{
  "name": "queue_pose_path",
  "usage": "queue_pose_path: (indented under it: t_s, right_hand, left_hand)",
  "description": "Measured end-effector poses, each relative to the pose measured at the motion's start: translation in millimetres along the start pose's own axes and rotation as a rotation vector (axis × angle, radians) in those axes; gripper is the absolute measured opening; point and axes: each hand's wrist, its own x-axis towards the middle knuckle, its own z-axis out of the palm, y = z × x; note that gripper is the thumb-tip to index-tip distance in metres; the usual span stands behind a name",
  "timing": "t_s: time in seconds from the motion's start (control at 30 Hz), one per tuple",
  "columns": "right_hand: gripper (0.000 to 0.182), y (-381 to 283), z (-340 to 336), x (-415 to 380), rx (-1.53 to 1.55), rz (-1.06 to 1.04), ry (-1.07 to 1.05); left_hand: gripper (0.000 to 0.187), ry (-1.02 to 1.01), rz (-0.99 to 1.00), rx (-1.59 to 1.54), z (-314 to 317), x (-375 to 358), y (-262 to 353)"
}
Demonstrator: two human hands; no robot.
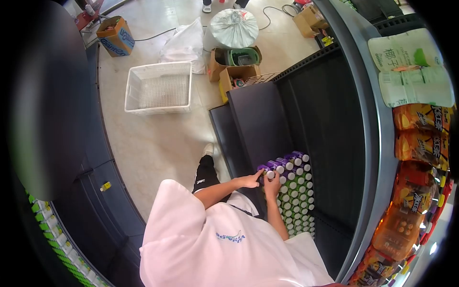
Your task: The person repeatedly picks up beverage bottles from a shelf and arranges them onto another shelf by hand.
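Observation:
Purple-labelled bottles [288, 165] with white caps stand close together on the low dark shelf. My right hand [271, 185] has its fingers closed around a purple bottle [270, 175] at the front edge of this group, near its white cap. From the left, my left hand [248, 181] reaches the same spot, its fingers against the purple bottles' side. What lies under its fingertips is partly hidden. Closely packed rows of green bottles [299, 201] with white caps fill the shelf beside my right forearm.
A white plastic crate [158, 87] sits on the floor ahead, near cardboard boxes [239, 74] and a full white sack [234, 28]. Orange drink packs [416, 189] and wrapped white-green packs [411, 67] line the upper shelf at right. Dark shelving [107, 196] stands at left.

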Motion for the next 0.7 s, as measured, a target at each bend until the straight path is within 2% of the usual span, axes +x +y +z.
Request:
queue_pose_path:
  t_s: [0.07, 0.13, 0.2, 0.23, 0.3, 0.33, 0.37, 0.4, 0.43, 0.47, 0.5, 0.53, 0.57, 0.67, 0.7]
  right_hand:
    - [0.047, -2, 3, -4, -0.002, 0.004, 0.010]
    - [0.054, -11, 10, -10, -0.016, 0.009, 0.194]
    - [0.055, -21, 8, -18, -0.013, 0.010, 0.171]
    - [0.053, -27, 8, -20, 0.012, -0.112, 0.174]
    - [0.046, -26, 14, -23, 0.075, -0.335, 0.145]
    - [0.046, -27, 15, -25, 0.091, -0.347, 0.136]
    - [0.045, -31, 14, -27, 0.100, -0.359, 0.034]
    - [0.043, -34, 15, -29, 0.109, -0.374, -0.071]
    - [0.037, -37, 15, -30, 0.126, -0.395, -0.114]
    - [0.031, -35, 19, -30, 0.152, -0.482, -0.119]
    - [0.028, -32, 21, -32, 0.181, -0.481, -0.192]
    - [0.026, -30, 25, -32, 0.209, -0.486, -0.271]
    - [0.025, -25, 30, -34, 0.211, -0.528, -0.293]
    - [0.023, 12, 57, -33, 0.214, -0.497, -0.562]
    - [0.023, 27, 67, -33, 0.205, -0.379, -0.679]
  left_hand:
    - [0.093, -0.008, 0.027, 0.007, -9, -4, 1]
    - [0.088, -0.011, 0.058, 0.028, -25, -4, 0]
    - [0.072, 0.033, 0.071, 0.176, -39, -4, -4]
    - [0.056, 0.118, 0.006, 0.140, -50, -13, 5]
    - [0.049, 0.279, -0.082, 0.193, -74, -33, 4]
    - [0.047, 0.370, -0.104, 0.180, -86, -39, -16]
    - [0.046, 0.451, -0.088, 0.196, -102, -51, -33]
    - [0.044, 0.519, -0.198, 0.074, -117, -74, -37]
    - [0.042, 0.623, -0.200, 0.113, -131, -98, -52]
    - [0.040, 0.744, -0.307, 0.136, -141, -125, -61]
    - [0.038, 0.902, -0.323, 0.057, -147, -148, -102]
    - [0.036, 1.033, -0.379, 0.041, -149, -183, -112]
    - [0.035, 1.173, -0.438, 0.021, -146, -218, -116]
    - [0.033, 1.389, -0.582, -0.078, -97, -324, -115]
    - [0.032, 1.443, -0.623, -0.033, -69, -349, -127]
